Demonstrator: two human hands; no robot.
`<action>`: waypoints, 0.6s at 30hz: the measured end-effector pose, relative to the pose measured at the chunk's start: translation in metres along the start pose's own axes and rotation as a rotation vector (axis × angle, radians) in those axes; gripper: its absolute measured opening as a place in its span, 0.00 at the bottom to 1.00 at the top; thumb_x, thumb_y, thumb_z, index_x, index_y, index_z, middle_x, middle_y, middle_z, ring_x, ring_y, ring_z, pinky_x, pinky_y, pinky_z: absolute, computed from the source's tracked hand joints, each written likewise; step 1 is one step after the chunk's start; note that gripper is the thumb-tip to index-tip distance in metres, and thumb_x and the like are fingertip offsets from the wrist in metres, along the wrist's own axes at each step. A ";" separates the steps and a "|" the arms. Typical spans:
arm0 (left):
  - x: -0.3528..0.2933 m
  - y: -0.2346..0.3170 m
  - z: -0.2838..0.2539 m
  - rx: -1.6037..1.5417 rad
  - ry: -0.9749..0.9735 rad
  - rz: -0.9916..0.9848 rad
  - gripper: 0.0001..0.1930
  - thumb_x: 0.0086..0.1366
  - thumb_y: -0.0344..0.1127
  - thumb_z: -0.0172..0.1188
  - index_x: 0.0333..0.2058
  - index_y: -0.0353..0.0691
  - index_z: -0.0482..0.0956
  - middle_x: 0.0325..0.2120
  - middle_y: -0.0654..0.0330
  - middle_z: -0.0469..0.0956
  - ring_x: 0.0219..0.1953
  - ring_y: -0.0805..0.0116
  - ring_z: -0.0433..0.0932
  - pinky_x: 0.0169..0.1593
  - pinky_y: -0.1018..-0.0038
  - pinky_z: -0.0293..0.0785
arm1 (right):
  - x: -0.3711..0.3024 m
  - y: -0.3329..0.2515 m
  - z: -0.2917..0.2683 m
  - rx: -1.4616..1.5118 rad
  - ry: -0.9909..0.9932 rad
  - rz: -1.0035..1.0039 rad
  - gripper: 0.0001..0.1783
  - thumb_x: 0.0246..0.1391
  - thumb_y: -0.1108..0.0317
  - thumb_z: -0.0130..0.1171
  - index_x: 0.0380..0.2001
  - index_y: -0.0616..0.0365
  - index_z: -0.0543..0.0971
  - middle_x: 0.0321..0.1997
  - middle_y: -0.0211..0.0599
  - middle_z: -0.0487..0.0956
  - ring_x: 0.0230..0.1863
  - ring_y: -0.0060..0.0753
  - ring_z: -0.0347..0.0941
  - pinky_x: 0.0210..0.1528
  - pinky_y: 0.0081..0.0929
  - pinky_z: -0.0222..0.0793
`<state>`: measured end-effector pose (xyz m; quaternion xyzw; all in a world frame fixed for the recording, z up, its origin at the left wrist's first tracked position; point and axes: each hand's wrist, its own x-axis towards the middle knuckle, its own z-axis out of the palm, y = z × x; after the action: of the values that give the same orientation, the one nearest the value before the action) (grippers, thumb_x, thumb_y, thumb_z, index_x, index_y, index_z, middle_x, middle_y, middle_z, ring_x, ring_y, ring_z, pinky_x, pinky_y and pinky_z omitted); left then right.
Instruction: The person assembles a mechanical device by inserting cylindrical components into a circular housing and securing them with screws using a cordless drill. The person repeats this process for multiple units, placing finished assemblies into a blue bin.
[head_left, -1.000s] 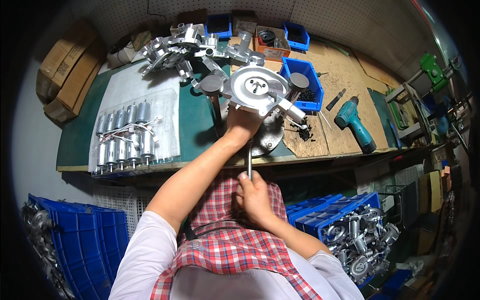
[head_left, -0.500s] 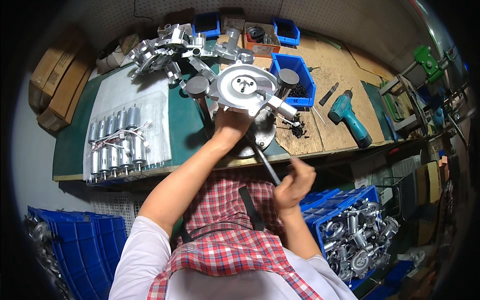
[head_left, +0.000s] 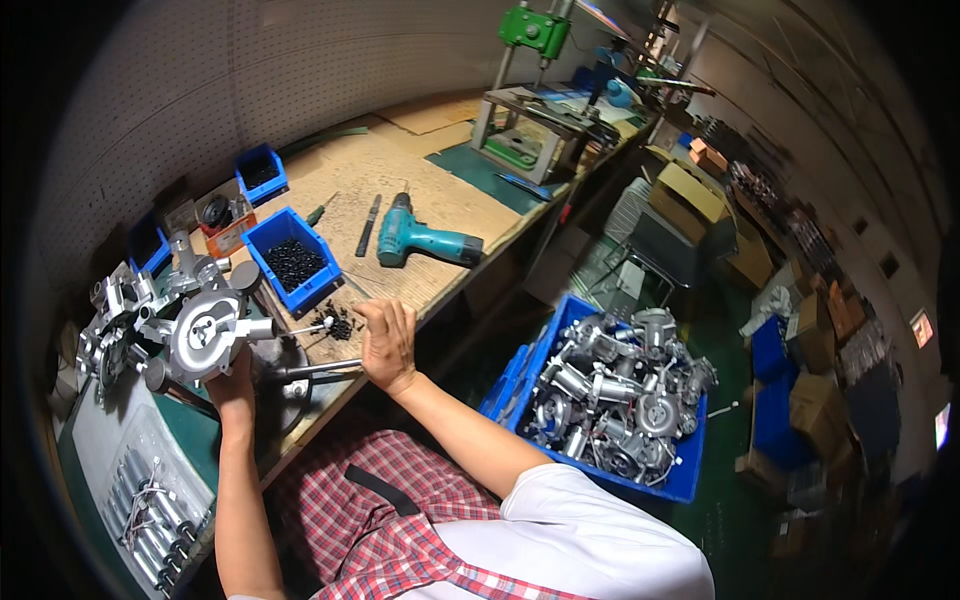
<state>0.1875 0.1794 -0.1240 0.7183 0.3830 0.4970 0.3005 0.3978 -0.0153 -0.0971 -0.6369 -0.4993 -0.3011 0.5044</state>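
A round silver metal housing (head_left: 205,335) sits on a fixture at the left, its disc face with a central hub toward me. My left hand (head_left: 235,388) is closed on its lower side, the fingers partly hidden behind it. A steel lever (head_left: 318,370) runs right from the dark fixture over a round metal base (head_left: 290,395). At the lever's outer end is my right hand (head_left: 388,345), palm side against it and fingers raised and loosely apart, not wrapped round it. A short cable with a white connector (head_left: 327,323) sticks out beside the housing.
Black screws fill a blue bin (head_left: 295,262), with more loose screws (head_left: 342,322) beside it. A teal cordless drill (head_left: 425,240) lies behind. Silver motors (head_left: 150,525) lie at near left. A blue crate (head_left: 690,478) of metal assemblies stands below right. A green press (head_left: 535,30) stands far back.
The view has swung to the right, bringing the press and the floor crate further in. My right hand has come up to the lever's end, which points further right. My left hand stays at the housing.
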 end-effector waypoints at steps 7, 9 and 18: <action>-0.010 0.063 -0.028 0.086 -0.156 0.102 0.19 0.64 0.35 0.64 0.51 0.33 0.77 0.46 0.49 0.80 0.48 0.54 0.77 0.55 0.63 0.69 | 0.030 0.027 -0.006 -0.107 -0.285 0.093 0.16 0.50 0.72 0.58 0.45 0.54 0.74 0.45 0.45 0.71 0.50 0.48 0.66 0.53 0.46 0.58; -0.027 0.076 -0.041 0.047 -0.169 0.060 0.20 0.65 0.34 0.62 0.53 0.33 0.75 0.48 0.47 0.79 0.51 0.52 0.76 0.56 0.63 0.68 | 0.064 0.065 -0.005 -0.357 -0.233 0.118 0.17 0.51 0.74 0.59 0.45 0.57 0.73 0.47 0.44 0.71 0.51 0.45 0.66 0.53 0.44 0.59; -0.119 0.099 -0.103 0.023 -0.222 -0.150 0.29 0.66 0.27 0.57 0.65 0.33 0.60 0.58 0.49 0.69 0.62 0.58 0.67 0.66 0.66 0.60 | 0.070 0.156 0.017 -0.541 -0.598 0.177 0.31 0.61 0.51 0.56 0.61 0.59 0.69 0.60 0.55 0.71 0.62 0.56 0.63 0.65 0.48 0.55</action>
<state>0.0896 0.0317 -0.0672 0.7416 0.4057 0.3862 0.3690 0.5647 0.0251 -0.0933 -0.8465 -0.4700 -0.1786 0.1752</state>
